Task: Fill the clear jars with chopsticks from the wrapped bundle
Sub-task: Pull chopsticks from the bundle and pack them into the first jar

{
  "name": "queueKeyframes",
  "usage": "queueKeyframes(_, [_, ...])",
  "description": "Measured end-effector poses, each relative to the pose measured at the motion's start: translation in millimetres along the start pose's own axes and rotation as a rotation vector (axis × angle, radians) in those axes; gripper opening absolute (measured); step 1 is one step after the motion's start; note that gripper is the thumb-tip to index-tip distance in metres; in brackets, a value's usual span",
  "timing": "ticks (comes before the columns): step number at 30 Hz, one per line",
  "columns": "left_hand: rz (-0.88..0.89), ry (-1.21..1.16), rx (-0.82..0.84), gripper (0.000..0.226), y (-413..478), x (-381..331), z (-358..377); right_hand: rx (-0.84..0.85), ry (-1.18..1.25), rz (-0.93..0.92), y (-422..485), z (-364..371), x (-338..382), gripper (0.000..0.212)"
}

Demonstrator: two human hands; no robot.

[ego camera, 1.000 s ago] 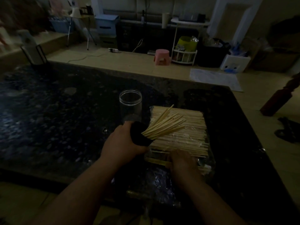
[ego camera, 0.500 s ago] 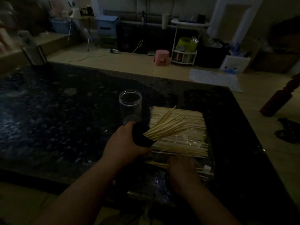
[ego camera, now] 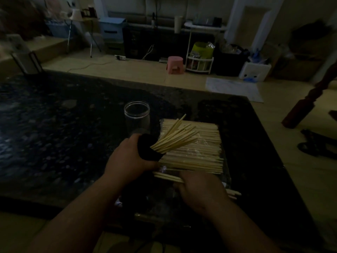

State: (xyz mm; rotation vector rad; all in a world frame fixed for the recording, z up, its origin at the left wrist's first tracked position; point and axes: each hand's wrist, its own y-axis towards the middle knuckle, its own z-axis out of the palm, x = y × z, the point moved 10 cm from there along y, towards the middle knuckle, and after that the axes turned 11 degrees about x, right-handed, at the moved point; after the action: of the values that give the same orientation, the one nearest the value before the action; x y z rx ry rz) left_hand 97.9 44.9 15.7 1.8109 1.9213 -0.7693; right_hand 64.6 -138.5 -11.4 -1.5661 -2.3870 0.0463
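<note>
My left hand (ego camera: 127,161) grips a jar (ego camera: 148,149) that looks dark and is tilted to the right, with a fan of chopsticks (ego camera: 175,137) sticking out of its mouth. Under that fan lies the flat bundle of chopsticks (ego camera: 200,154) in clear wrap. At the bundle's near edge my right hand (ego camera: 198,189) curls over several loose chopsticks (ego camera: 167,176), whose ends show on both sides of the hand. An empty clear jar (ego camera: 137,115) stands upright just behind my left hand.
All of this sits on a dark speckled stone table (ego camera: 54,134), whose right edge runs close to the bundle. Crumpled clear wrap (ego camera: 160,205) lies near the front edge. On the floor beyond are a pink stool (ego camera: 175,64) and shelves.
My right hand has drawn back toward me, pulling several chopsticks away from the bundle's near edge. The left hand with its jar has barely moved.
</note>
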Motion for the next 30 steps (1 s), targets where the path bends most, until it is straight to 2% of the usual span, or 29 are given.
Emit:
queueKeyframes(7, [-0.014, 0.007, -0.025, 0.083, -1, 2, -7, -0.013, -0.131, -0.029, -15, -40, 4, 0.031])
queueKeyframes(11, [-0.006, 0.018, -0.005, 0.080, -1, 1, -4, -0.267, -0.154, -0.081, -26, -80, 3, 0.032])
queueKeyframes(14, [0.011, 0.022, 0.006, 0.084, -2, -2, -2, -0.459, -0.110, -0.144, -34, -102, 1, 0.022])
queueKeyframes(19, [0.003, 0.071, 0.019, 0.083, -3, -3, 2, -0.543, -0.157, -0.081, -34, -104, -3, 0.029])
queueKeyframes(21, [-0.009, 0.091, 0.033, 0.086, -4, -3, 3, -0.547, -0.087, -0.060, -32, -103, -5, 0.029])
queueKeyframes(24, [-0.009, 0.107, 0.052, 0.086, -4, -3, 5, -0.617, 0.096, -0.032, -34, -104, -15, 0.014])
queueKeyframes(27, [-0.010, 0.128, 0.062, 0.087, -3, -2, 7, -0.664, 0.250, -0.035, -38, -106, -23, 0.013])
queueKeyframes(30, [-0.011, 0.135, 0.070, 0.085, -1, 1, 9, -0.574, 0.514, -0.084, -28, -106, -29, 0.010])
